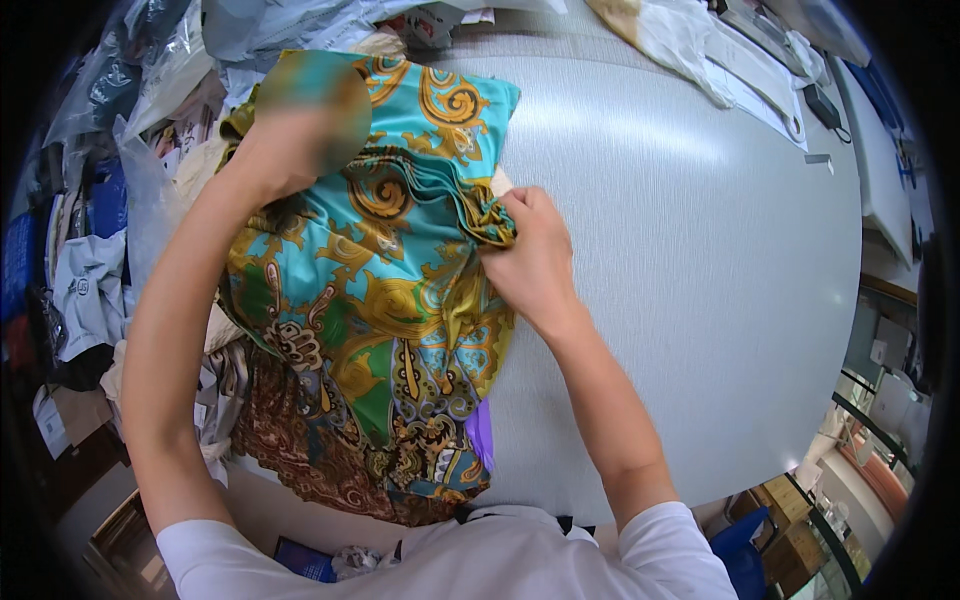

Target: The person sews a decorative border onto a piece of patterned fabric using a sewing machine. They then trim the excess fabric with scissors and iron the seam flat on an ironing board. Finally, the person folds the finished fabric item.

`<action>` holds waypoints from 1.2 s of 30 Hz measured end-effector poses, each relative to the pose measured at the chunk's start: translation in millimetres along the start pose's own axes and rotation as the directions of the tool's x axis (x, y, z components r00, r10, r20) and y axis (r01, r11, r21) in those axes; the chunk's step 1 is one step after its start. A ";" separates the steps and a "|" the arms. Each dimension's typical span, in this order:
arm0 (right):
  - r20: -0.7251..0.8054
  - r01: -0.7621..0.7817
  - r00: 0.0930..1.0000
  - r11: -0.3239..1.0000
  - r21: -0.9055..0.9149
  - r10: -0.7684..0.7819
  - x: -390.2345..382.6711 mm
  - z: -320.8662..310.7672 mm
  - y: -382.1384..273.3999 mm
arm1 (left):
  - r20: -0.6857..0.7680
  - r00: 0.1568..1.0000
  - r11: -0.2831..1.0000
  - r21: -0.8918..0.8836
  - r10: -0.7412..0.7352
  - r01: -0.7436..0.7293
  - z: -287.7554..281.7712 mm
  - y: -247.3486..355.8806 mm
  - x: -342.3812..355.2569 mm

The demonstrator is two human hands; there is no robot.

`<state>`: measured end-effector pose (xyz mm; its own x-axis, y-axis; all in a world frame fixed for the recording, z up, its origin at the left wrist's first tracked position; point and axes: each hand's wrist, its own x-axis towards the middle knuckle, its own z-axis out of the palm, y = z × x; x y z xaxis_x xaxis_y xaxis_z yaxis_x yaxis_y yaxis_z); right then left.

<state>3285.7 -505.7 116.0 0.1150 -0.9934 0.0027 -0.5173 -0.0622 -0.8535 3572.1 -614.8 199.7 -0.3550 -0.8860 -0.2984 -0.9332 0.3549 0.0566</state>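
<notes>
A silky turquoise, gold and green cloth (385, 300) with scroll patterns lies on the left part of the table, its near end brown and dark paisley. My right hand (532, 240) is closed on a bunch of pleated folds at the cloth's right edge. At the upper left my left hand (290, 150) is partly blurred; its curled lower fingers press on the cloth where the folds begin. Between both hands the gathered pleats stretch in a band. A small pale piece (502, 182) shows beside my right thumb; what it is I cannot make out.
The silvery table (690, 270) extends to the right. Clear plastic bags (165, 110) and heaped packages crowd the left side. White plastic wrapping (670, 50) and a small black object (822, 106) lie at the far right. A purple piece (480, 435) shows beside the cloth's lower right edge.
</notes>
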 end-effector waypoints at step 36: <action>0.247 0.453 0.811 0.837 0.307 -0.530 -17.9 -32.8 -135.0 | -0.394 0.915 0.996 0.016 0.089 -0.090 -30.6 -55.2 -116.5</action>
<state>3325.6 -482.7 248.3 0.5771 -0.7489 0.3258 -0.1206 -0.4727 -0.8729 3663.3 -540.3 260.5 -0.4302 -0.8964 0.1070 -0.8963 0.4383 0.0677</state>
